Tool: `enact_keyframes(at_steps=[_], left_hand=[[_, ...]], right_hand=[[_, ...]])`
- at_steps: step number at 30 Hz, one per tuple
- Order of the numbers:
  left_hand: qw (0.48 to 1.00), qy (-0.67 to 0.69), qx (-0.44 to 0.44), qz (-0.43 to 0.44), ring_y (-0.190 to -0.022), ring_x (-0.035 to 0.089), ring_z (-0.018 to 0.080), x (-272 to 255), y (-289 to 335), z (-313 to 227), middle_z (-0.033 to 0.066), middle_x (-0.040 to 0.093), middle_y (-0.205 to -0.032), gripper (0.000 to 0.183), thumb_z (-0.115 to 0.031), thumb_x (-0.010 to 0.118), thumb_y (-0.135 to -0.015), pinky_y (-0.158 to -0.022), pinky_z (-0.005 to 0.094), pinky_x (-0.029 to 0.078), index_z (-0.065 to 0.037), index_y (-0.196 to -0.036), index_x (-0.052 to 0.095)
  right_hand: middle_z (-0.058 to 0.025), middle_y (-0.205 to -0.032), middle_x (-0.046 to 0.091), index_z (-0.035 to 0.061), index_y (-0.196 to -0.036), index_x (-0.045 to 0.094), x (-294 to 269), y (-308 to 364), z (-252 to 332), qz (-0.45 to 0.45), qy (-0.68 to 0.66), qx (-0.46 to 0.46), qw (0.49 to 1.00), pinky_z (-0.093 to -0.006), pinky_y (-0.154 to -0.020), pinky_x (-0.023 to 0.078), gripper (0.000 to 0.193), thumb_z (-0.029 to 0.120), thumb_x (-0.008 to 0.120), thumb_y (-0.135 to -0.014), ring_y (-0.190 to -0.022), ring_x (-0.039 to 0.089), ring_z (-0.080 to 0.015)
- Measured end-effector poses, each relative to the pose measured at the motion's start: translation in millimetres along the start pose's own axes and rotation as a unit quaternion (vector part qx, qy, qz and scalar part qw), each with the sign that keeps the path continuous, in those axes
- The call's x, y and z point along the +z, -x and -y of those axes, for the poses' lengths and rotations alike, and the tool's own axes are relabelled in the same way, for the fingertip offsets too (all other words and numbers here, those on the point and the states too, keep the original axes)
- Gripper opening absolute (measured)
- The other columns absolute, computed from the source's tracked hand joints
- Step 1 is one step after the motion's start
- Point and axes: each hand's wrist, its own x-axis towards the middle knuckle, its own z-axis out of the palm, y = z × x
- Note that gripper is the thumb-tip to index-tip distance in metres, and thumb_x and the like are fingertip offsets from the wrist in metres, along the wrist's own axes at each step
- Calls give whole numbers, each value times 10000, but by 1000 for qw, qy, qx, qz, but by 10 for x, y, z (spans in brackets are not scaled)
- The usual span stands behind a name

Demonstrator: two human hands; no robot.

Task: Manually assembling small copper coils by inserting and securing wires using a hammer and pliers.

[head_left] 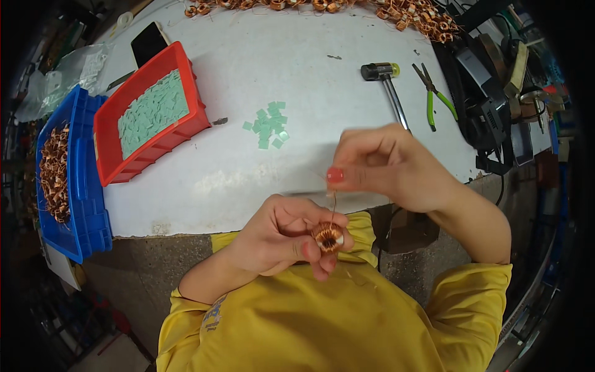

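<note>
A ring-shaped coil [328, 237] wound with copper wire sits between the fingertips of my left hand [282, 239], just past the table's near edge. From its top a copper wire [335, 208] rises toward my right hand [387, 167]. The thumb and forefinger of my right hand are pinched together on the upper part of that wire. The wire's far end is hidden by the fingers. A small loose pile of pale green square pieces [268, 126] lies on the white table beyond my hands.
At the left stand a red bin [199, 111] of green pieces and a blue bin [87, 192] of copper coils. A hammer [392, 93] and green-handled pliers [432, 99] lie at the right. Many wound coils [322, 5] line the far edge, and a phone [149, 44] rests far left.
</note>
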Motion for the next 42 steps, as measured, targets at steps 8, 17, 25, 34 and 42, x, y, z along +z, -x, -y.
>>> enact_keyframes(at_steps=[8,17,25,34,42], left_hand=[[999,-16,4,31,-741,638,237,-42,19,-5,247,592,-1098,387,44,609,-812,-616,318,569,70,-1185,510],[970,-131,154,-134,-819,607,230,-69,116,-106,229,536,-1141,489,-139,656,-837,-701,265,523,2,-1236,412],[968,-114,183,-124,-949,617,261,-69,188,-76,221,558,-1145,388,-62,596,-869,-860,334,506,54,-1211,453],[961,-118,198,-152,-981,610,278,-54,203,-23,202,564,-1143,395,-74,635,-844,-871,347,498,27,-1190,474],[970,-90,204,-97,-1003,601,281,-51,203,14,203,584,-1126,370,-46,628,-844,-907,336,475,44,-1177,493]], right_hand=[[-12,-762,519,-6,-796,652,8,39,-87,11,-99,145,984,-171,-567,347,17,3,651,-781,-607,432,-87],[-48,-867,524,30,-907,670,182,527,-101,-77,338,-247,905,-223,-593,375,212,122,682,-716,-658,462,-138],[-72,-846,564,39,-879,668,408,585,-357,-144,458,-334,811,-255,-571,396,169,66,669,-713,-641,461,-167],[-60,-832,570,31,-870,658,626,566,-590,-196,441,-317,817,-273,-557,410,174,-9,661,-701,-624,461,-175],[-56,-815,563,38,-898,652,715,550,-782,-227,428,-336,808,-251,-551,412,186,14,680,-716,-618,466,-166]])
